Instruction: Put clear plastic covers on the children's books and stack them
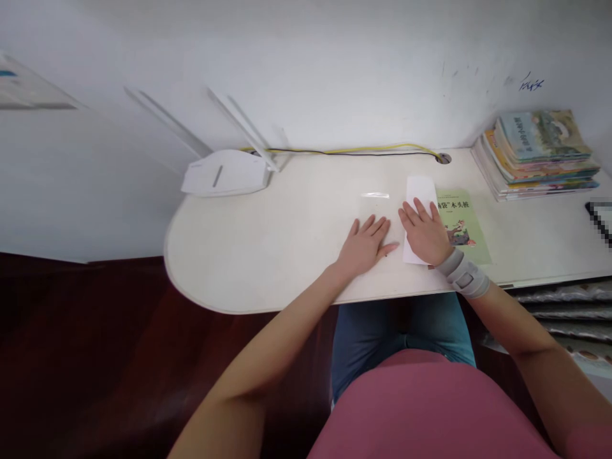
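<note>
My left hand (pixel 366 247) lies flat with its fingers spread near the front edge of the white desk. Just beyond its fingertips, a clear, shiny sheet (pixel 375 196) shows by its glare; how far it reaches under the hand I cannot tell. My right hand (pixel 424 231), with a grey wrist support (pixel 463 273) on the wrist, rests palm down on a narrow white paper piece (pixel 421 187). That paper borders the left side of a green book (pixel 471 223) with Chinese characters and a picture on its cover. Part of the cover is hidden by the right hand.
A white router (pixel 227 173) with upright antennas stands at the desk's left rear. Yellow and black cables (pixel 354 152) run along the wall to a round hole (pixel 444 159). At the right rear is a stack of books (pixel 538 153). The desk (pixel 229 255) has a rounded left end.
</note>
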Available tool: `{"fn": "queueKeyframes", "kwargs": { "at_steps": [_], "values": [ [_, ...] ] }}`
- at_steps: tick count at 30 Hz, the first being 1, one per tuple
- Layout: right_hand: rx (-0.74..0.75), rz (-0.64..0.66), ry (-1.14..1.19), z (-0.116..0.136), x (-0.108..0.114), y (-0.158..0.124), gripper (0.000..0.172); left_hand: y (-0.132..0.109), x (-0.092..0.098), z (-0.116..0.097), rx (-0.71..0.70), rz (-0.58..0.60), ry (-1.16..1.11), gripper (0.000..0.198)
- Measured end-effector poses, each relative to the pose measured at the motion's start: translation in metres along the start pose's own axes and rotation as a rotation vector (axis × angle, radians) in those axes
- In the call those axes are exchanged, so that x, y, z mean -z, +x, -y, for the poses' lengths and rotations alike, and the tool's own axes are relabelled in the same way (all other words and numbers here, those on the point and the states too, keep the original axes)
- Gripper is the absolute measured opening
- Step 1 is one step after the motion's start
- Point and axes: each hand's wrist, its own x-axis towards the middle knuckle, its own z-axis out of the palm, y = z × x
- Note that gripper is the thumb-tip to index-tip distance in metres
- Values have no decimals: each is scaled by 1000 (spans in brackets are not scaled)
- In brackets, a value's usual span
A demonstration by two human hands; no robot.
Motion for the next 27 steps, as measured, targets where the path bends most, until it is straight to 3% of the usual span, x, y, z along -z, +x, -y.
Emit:
{"fn": "queueKeyframes", "kwargs": {
  "at_steps": [8, 16, 21, 27],
  "values": [
    [13, 12, 46, 14, 0, 7, 50, -4, -1, -7, 66, -79, -5, 64],
    [28, -1, 127, 30, 9, 15, 51, -2, 1, -17, 86, -19, -32, 77],
    [-110, -60, 191, -5, 12, 34, 57, -2, -2, -17, 65, -10, -15, 79],
    [-149, 31, 408, -61, -18, 53, 79, -2, -7, -14, 71, -28, -23, 82]
  ]
}}
